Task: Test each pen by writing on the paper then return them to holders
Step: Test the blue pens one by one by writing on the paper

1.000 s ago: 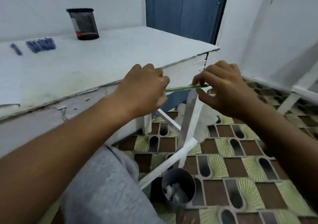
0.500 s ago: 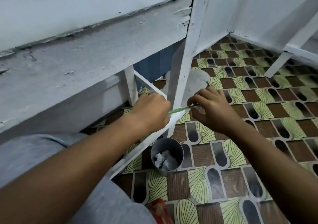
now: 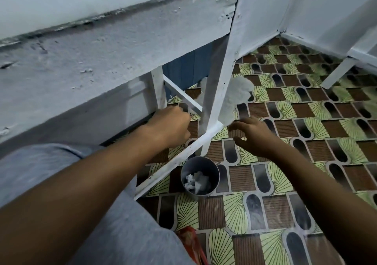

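My left hand (image 3: 171,127) is curled into a fist beside the white table leg (image 3: 221,85), its back toward the camera. Nothing shows sticking out of it, and what its fingers enclose is hidden. My right hand (image 3: 254,135) hovers to the right of the leg with its fingers spread and holds nothing. Both hands are above the floor, just beyond a grey round bin (image 3: 184,171) that has crumpled white paper (image 3: 196,181) in it. No pen, writing paper or holder is in sight; the tabletop is out of view.
The white table's apron (image 3: 102,61) fills the upper left, and a slanted crossbar (image 3: 175,162) runs past the bin. My grey-clad knee (image 3: 61,173) is at the lower left. A red object (image 3: 191,242) lies on the patterned floor (image 3: 285,193).
The view has dropped from the tabletop to the floor under the table. The green pen stretched between both hands is gone from sight, and my right hand has opened.
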